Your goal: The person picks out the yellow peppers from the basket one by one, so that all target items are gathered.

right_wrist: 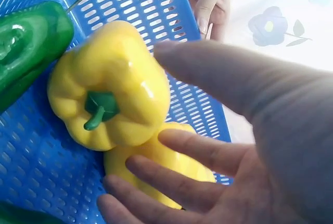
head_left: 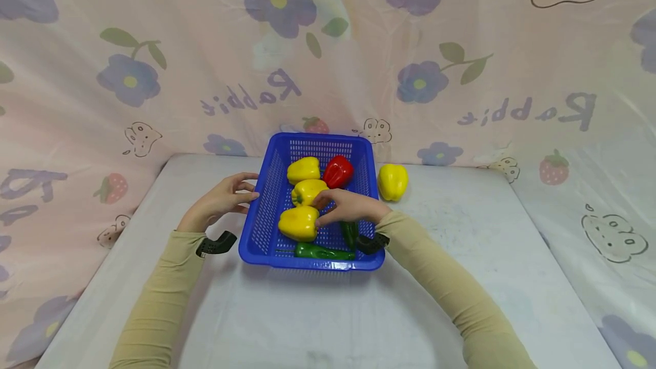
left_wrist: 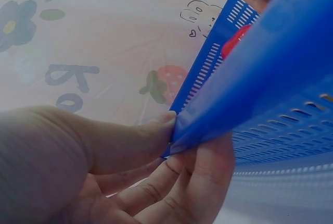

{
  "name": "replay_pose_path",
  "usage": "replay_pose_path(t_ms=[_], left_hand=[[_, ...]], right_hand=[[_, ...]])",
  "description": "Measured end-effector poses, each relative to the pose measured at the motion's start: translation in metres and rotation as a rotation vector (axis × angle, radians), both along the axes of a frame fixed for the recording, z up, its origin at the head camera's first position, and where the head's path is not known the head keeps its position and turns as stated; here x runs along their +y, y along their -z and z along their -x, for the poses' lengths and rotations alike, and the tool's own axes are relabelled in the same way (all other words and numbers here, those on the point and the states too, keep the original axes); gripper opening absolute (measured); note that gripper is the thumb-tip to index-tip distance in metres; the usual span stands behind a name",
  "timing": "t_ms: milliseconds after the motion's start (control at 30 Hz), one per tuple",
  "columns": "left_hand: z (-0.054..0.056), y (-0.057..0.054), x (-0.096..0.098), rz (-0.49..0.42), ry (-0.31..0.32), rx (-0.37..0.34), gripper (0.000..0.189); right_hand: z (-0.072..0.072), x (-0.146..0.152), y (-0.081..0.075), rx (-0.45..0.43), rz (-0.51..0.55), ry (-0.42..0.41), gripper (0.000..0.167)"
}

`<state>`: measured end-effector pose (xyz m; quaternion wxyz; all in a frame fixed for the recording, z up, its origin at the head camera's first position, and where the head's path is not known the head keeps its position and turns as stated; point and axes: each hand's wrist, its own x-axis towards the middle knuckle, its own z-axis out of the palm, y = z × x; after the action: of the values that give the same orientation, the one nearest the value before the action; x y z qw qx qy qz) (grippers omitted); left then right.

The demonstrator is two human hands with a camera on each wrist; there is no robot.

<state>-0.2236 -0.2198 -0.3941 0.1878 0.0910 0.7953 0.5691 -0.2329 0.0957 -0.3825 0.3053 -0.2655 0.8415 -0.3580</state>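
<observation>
My left hand is at the left side of a blue plastic basket. In the left wrist view its thumb and fingers pinch the basket's rim. My right hand reaches inside, fingers spread loosely beside the front yellow bell pepper. In the right wrist view the thumb tip is right at that pepper's side, and the fingers overlap another yellow bell pepper. Behind lie a third yellow bell pepper and a red bell pepper.
A long green pepper lies along the basket's front wall, and another green pepper is partly hidden under my right wrist. Outside, right of the basket, a yellow bell pepper stands on the white table. A patterned curtain hangs behind.
</observation>
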Motion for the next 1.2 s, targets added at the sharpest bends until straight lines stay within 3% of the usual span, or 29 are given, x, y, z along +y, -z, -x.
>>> replay_pose_path(t_ms=[467,967,1200], left_hand=[[0.0,-0.002,0.003,0.001,-0.009,-0.004,0.059],[-0.001,-0.002,0.003,0.02,-0.024,-0.009,0.06],[-0.002,-0.002,0.003,0.022,-0.028,-0.005,0.059]], right_hand=[[0.003,-0.008,0.003,0.001,-0.117,0.05,0.054],[0.004,-0.013,0.009,-0.055,-0.112,0.039,0.039],[0.004,-0.015,0.012,-0.027,-0.134,0.046,0.038]])
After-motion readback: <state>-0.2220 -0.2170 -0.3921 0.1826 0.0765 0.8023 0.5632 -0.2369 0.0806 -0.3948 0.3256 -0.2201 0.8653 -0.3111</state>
